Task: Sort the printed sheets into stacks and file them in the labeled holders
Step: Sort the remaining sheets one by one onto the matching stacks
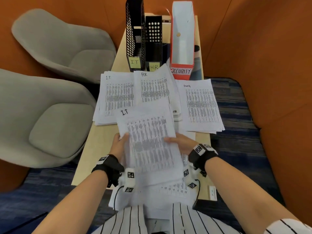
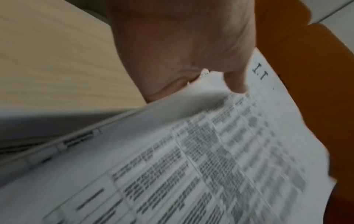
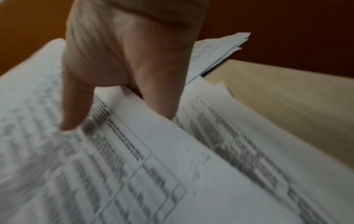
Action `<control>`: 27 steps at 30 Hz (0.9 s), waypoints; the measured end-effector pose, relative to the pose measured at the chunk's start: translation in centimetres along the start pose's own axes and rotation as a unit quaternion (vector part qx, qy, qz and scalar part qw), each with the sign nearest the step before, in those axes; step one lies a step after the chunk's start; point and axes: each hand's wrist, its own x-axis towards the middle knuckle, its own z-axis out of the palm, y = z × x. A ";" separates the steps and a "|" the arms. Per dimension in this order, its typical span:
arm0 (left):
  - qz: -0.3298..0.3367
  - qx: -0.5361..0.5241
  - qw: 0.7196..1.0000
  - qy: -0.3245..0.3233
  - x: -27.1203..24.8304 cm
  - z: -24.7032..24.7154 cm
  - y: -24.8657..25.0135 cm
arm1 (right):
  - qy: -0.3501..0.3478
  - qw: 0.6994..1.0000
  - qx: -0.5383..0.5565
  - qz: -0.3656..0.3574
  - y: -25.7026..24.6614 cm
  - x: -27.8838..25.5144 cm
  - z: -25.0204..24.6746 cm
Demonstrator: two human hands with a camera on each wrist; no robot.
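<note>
Both hands hold a bundle of printed sheets (image 1: 150, 142) above the table, its top sheet marked "I.T" (image 2: 229, 151). My left hand (image 1: 120, 142) pinches the bundle's left edge, thumb on top (image 2: 235, 81). My right hand (image 1: 180, 142) pinches the right edge (image 3: 114, 75). Beyond lie three sorted stacks: an I.T stack (image 1: 114, 97), an HR stack (image 1: 155, 86) and a Security stack (image 1: 200, 105). Behind them stand a black mesh IT holder (image 1: 135, 36), a black HR holder (image 1: 153, 43) and a red-and-white SECURITY holder (image 1: 183, 39). More loose sheets (image 1: 168, 193) lie under the bundle.
The narrow wooden table (image 1: 94, 149) runs away from me. Two grey chairs (image 1: 50, 44) stand to its left. Orange walls (image 1: 270, 48) close in on both sides, over blue carpet (image 1: 236, 141). A small white tag (image 1: 213, 193) lies by the table's right edge.
</note>
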 end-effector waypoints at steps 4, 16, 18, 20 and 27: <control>-0.045 0.083 0.994 -0.050 -1.0 1.1 -1.1 | 0.092 0.990 0.082 -0.068 1.2 0.9 2.7; -0.056 0.131 0.989 -0.026 1.2 -1.3 1.3 | 0.108 0.989 0.041 -0.092 -1.7 1.9 3.3; -0.015 0.165 0.986 -0.020 1.7 -2.0 2.1 | 0.107 0.988 0.036 -0.110 -2.2 2.2 4.1; 0.017 0.160 0.987 -0.003 2.1 -2.5 3.3 | 0.163 0.970 -0.029 -0.176 -3.3 2.4 5.0; 0.156 0.102 0.982 0.020 2.7 -2.9 8.1 | 0.145 0.938 -0.088 -0.302 -5.9 2.0 5.6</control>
